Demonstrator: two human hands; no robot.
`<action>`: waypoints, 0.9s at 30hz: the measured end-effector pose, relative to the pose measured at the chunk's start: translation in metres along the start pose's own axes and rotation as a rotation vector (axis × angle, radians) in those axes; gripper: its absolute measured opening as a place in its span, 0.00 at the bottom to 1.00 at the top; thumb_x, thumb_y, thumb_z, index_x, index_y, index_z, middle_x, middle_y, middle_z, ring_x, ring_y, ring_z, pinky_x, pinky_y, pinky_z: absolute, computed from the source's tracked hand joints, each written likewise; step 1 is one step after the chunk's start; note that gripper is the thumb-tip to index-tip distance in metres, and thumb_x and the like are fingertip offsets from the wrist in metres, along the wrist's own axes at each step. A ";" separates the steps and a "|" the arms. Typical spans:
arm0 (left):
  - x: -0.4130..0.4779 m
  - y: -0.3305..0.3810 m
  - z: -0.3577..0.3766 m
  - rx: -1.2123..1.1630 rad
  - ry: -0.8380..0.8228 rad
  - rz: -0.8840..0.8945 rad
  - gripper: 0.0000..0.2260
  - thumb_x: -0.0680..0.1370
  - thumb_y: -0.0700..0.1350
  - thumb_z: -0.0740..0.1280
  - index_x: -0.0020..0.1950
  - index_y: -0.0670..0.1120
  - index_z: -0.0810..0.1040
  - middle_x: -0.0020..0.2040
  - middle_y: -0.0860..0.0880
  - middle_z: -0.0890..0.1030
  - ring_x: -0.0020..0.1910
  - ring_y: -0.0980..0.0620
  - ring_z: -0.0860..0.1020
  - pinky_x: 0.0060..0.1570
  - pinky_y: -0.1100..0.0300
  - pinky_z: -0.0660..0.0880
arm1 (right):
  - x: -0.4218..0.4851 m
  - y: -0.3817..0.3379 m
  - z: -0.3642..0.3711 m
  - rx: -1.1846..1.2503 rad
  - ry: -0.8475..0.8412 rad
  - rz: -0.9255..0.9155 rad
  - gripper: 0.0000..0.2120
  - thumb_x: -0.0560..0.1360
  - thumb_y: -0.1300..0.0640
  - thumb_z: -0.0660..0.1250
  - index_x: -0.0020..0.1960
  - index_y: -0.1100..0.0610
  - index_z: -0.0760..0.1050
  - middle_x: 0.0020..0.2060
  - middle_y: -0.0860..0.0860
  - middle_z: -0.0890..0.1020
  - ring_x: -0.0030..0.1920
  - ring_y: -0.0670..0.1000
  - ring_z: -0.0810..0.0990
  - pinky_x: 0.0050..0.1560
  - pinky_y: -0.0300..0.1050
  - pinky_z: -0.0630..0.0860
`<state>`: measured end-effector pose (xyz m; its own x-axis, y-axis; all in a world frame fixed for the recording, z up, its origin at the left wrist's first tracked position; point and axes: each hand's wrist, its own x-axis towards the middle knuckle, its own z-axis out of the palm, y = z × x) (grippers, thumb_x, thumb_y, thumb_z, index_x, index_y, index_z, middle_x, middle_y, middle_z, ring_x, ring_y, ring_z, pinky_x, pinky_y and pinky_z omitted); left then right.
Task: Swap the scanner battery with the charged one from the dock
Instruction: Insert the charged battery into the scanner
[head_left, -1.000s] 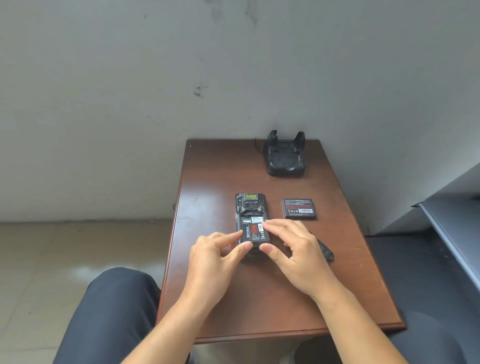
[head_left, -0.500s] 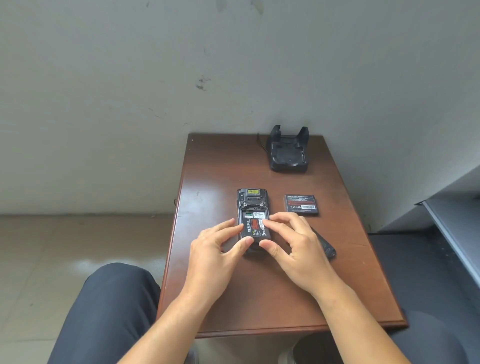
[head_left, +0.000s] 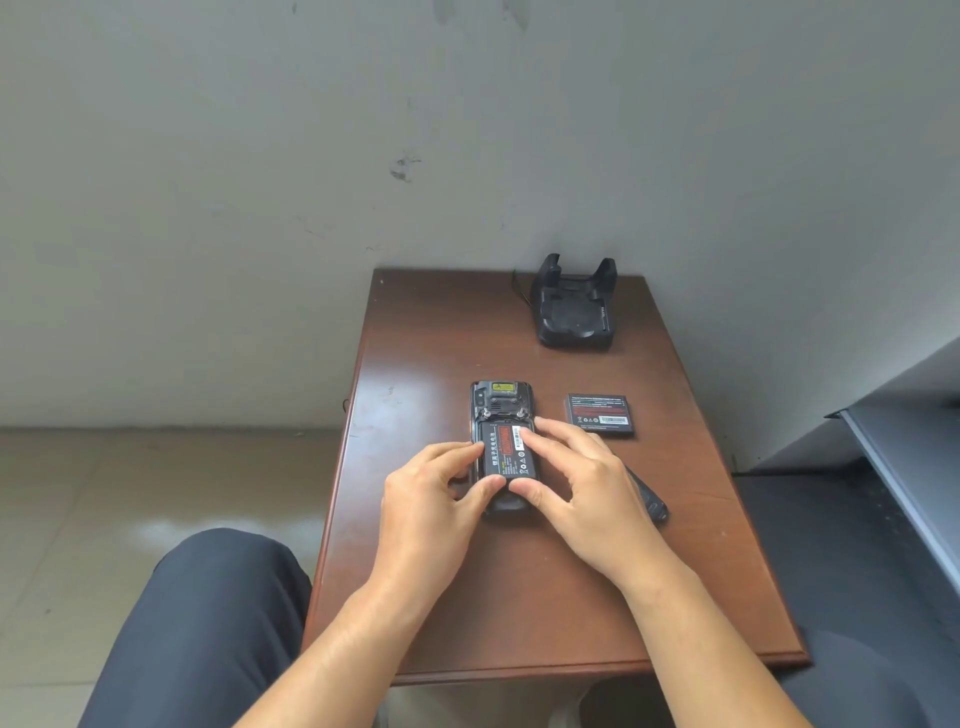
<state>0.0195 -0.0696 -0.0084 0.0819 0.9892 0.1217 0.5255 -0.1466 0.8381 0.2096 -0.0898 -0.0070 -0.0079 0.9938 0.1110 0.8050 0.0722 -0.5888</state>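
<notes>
The black scanner (head_left: 501, 402) lies face down in the middle of the brown table (head_left: 426, 338), its back open. A labelled battery (head_left: 506, 451) sits flat in its bay. My left hand (head_left: 434, 496) grips the scanner's left side, thumb at the battery's near edge. My right hand (head_left: 582, 480) rests on the battery, fingertips on its label and thumb at its near edge. A second battery (head_left: 600, 415) lies flat to the right of the scanner. The black dock (head_left: 575, 312) stands empty at the far right of the table.
A black back cover (head_left: 649, 499) lies partly hidden under my right hand. A grey wall stands just behind the table. A grey shelf edge (head_left: 893, 467) is at the right. My dark-trousered knee (head_left: 208, 613) is left of the table's near edge.
The battery has dropped from a tilt to lie flat in the scanner's bay. My right fingers have slid up over its label, and both thumbs have closed in on its near edge.
</notes>
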 end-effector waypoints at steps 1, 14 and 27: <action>0.000 -0.001 0.002 0.007 0.010 0.004 0.17 0.71 0.49 0.78 0.59 0.52 0.85 0.52 0.59 0.84 0.45 0.62 0.81 0.48 0.69 0.77 | 0.000 0.000 0.000 -0.005 -0.001 0.000 0.27 0.75 0.41 0.71 0.72 0.47 0.75 0.71 0.45 0.75 0.71 0.47 0.71 0.73 0.43 0.67; 0.000 0.001 0.003 0.001 -0.007 -0.023 0.24 0.72 0.49 0.77 0.67 0.58 0.78 0.50 0.58 0.81 0.44 0.59 0.81 0.49 0.57 0.80 | -0.001 -0.004 0.000 0.011 -0.011 0.025 0.24 0.79 0.43 0.67 0.73 0.48 0.75 0.72 0.44 0.74 0.70 0.46 0.71 0.71 0.40 0.66; 0.003 0.009 0.003 0.062 -0.033 -0.082 0.16 0.72 0.48 0.75 0.59 0.59 0.84 0.51 0.60 0.78 0.40 0.63 0.77 0.51 0.59 0.76 | 0.005 -0.010 -0.001 0.012 0.018 0.071 0.24 0.74 0.44 0.73 0.69 0.47 0.78 0.69 0.43 0.76 0.70 0.46 0.71 0.69 0.36 0.64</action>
<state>0.0275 -0.0676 -0.0018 0.0636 0.9973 0.0355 0.5830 -0.0660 0.8098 0.2022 -0.0860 -0.0004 0.0598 0.9948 0.0828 0.7961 0.0025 -0.6051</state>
